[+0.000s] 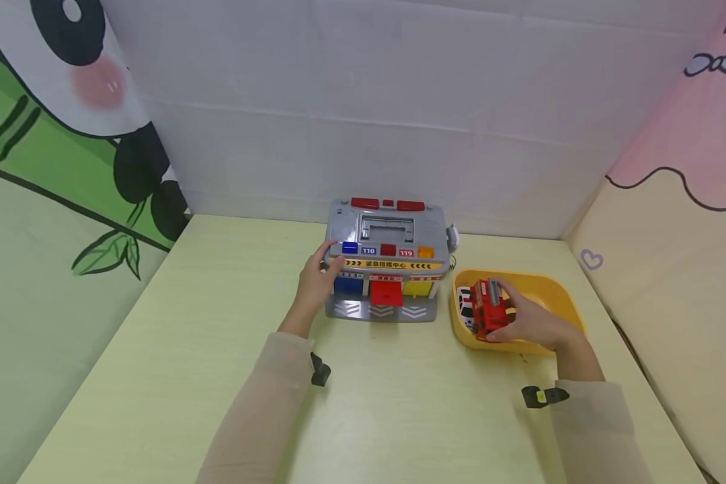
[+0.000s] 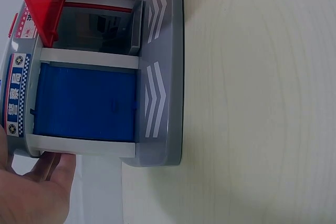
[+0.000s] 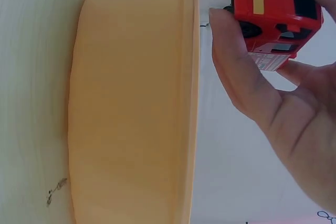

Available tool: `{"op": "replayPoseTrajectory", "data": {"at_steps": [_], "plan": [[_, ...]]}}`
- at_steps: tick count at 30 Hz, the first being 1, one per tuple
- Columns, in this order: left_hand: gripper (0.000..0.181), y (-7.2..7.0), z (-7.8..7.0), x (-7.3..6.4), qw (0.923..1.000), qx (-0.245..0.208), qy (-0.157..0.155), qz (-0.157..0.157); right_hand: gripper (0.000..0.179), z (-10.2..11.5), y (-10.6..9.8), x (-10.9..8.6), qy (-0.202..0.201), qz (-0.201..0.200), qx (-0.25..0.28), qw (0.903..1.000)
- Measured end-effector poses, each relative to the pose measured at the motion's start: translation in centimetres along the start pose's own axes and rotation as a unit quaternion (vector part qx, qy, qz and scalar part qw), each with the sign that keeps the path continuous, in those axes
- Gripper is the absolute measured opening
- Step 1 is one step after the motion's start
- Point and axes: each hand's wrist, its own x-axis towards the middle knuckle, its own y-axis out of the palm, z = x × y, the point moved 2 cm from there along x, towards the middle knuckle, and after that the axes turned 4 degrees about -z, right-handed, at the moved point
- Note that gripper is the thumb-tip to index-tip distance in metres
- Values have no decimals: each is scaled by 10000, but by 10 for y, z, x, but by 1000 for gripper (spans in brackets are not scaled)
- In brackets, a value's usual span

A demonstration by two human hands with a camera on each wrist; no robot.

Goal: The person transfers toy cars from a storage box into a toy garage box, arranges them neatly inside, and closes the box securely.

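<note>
Pale wood-grain table [image 1: 399,410] here, creased whitish backdrop [image 1: 363,81] along the far side, cartoon-printed left wall [image 1: 54,323] and right wall [image 1: 665,269]. Left hand [image 1: 314,289] grips the left end of a gray toy station [image 1: 387,264], far middle; right hand [image 1: 535,324]'s got a red truck [image 1: 487,306] at the yellow tray [image 1: 556,296], right side.

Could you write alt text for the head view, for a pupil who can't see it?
A person's right hand holds a red toy fire truck over a yellow tray containing a white-and-black toy car. The left hand grips the left edge of a grey toy emergency command centre on a table.
</note>
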Motion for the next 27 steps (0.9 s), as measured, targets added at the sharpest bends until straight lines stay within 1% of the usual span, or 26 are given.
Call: {"op": "replayPoseTrajectory", "data": {"at_steps": [5, 12, 15, 19, 27], "plan": [[49, 0, -1, 0, 10000, -26, 42, 11, 113, 5, 5, -2, -12, 48, 105, 9999], [49, -1, -2, -2, 10000, -29, 1, 10, 113, 9, 14, -4, 70, 14, -132, 9999], [49, -1, -2, -2, 10000, -22, 11, -2, 113, 9, 19, -4, 95, 38, -11, 9999], [49, -1, -1, -2, 10000, -34, 17, -2, 113, 8, 25, -4, 43, 25, 198, 9998], [48, -1, -1, -3, 10000, -9, 30, -11, 112, 9, 38, -6, -175, 34, 250, 9995]]}}
